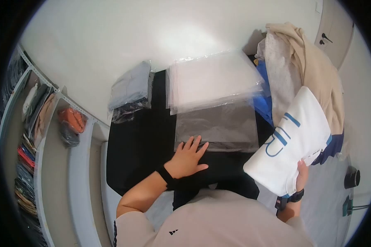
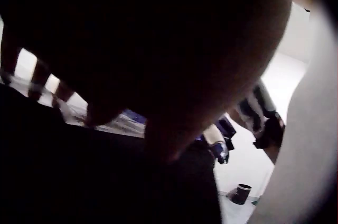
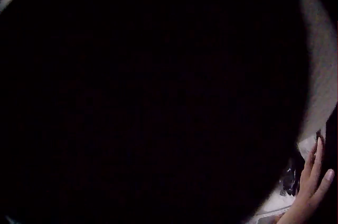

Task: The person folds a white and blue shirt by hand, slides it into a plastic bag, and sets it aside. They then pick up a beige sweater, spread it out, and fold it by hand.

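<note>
In the head view a clear plastic bag [image 1: 216,123] lies flat on the black table. My left hand [image 1: 187,159] rests with spread fingers on its lower left edge; the left wrist view shows that hand [image 2: 158,76] dark and close. My right hand [image 1: 302,176] grips the edge of a folded white garment [image 1: 294,136] with blue lettering, held up at the table's right side. Its fingers are partly hidden by the cloth. The right wrist view is mostly black, with the left hand [image 3: 311,187] at its lower right.
A stack of clear bags [image 1: 214,78] lies behind the single bag. Bagged grey clothing [image 1: 132,86] is at the table's back left. Beige and white garments [image 1: 317,70] are heaped at the right. Shelves with clothes [image 1: 45,136] stand left; a dark bin [image 1: 352,177] is on the floor right.
</note>
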`<state>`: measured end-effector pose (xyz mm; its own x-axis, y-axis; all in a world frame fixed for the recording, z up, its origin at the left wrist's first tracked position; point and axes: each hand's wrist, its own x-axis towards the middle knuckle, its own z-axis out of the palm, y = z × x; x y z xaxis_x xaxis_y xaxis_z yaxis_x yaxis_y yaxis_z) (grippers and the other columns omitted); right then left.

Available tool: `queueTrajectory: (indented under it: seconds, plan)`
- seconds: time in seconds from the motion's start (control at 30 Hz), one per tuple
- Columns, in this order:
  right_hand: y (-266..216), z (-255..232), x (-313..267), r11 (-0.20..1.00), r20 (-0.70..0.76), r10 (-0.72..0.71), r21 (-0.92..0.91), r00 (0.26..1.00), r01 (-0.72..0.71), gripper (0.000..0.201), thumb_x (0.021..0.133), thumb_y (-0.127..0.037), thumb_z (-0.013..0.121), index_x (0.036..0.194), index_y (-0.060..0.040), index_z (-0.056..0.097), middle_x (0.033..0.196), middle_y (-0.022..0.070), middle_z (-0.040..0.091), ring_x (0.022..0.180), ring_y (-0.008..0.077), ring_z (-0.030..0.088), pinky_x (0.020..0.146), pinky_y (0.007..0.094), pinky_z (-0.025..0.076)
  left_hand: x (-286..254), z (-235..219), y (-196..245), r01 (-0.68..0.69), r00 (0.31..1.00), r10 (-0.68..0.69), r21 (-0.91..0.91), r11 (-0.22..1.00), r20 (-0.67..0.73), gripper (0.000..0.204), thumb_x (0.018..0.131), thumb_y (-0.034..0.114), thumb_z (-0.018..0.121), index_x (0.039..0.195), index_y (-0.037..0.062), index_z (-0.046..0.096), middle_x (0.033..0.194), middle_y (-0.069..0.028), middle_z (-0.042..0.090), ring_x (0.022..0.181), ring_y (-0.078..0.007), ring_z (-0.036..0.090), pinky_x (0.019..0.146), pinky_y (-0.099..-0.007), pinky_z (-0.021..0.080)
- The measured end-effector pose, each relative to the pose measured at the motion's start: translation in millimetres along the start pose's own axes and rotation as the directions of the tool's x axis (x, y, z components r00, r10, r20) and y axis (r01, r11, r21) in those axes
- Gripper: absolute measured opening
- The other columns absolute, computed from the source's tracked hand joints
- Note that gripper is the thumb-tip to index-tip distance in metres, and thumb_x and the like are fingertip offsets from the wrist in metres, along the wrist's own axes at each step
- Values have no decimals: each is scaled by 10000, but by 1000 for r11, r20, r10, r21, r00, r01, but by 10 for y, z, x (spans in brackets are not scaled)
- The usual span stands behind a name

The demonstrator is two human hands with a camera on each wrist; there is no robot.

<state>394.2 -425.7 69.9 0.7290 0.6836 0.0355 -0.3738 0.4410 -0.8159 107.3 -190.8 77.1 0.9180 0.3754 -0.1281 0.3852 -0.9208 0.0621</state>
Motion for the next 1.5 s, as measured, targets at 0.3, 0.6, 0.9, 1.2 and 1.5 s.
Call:
queueTrajectory:
  seconds: [0.3,0.6,0.9,1.2,1.5]
  plan:
    - [12,82,-15,998,24,67,-5,997,-67,563,869,-237,522,1314,62,354,1259,202,507,1099,309,551,949,402,448,-152,-53,416,63,961,-95,-128,990,-260,535,846,402,585,1293,126,489,1370,-250,321,1203,-386,392,971,-479,353]
    - [26,83,-65,978,29,205,-39,978,-203,591,816,-177,609,1307,54,378,1237,158,521,1098,260,536,965,355,409,-46,50,347,94,950,-156,-226,970,-272,645,825,333,626,1315,-12,388,1325,-224,388,1152,-370,429,951,-449,379]
    - [204,770,-39,805,337,591,-197,733,-559,612,764,-58,687,1309,7,415,1197,80,558,1062,181,547,927,307,421,121,-217,247,51,841,-119,-142,989,-527,584,739,-3,539,1292,-83,368,1203,-201,480,1050,-339,474,885,-410,417]
    - [208,965,46,704,395,691,-175,606,-688,572,777,-15,650,1304,-5,428,1197,93,570,1054,194,572,933,318,432,179,-364,335,107,778,-209,-202,974,-593,652,693,-92,470,1330,-74,332,1314,-208,402,1148,-361,419,986,-416,337]
    - [231,944,103,780,374,621,-209,689,-589,537,796,-56,640,1293,-6,446,1175,78,578,1028,190,577,913,297,430,151,-384,298,30,801,-153,-218,976,-578,672,715,-114,424,1368,-42,286,1372,-201,341,1275,-366,325,1062,-464,260]
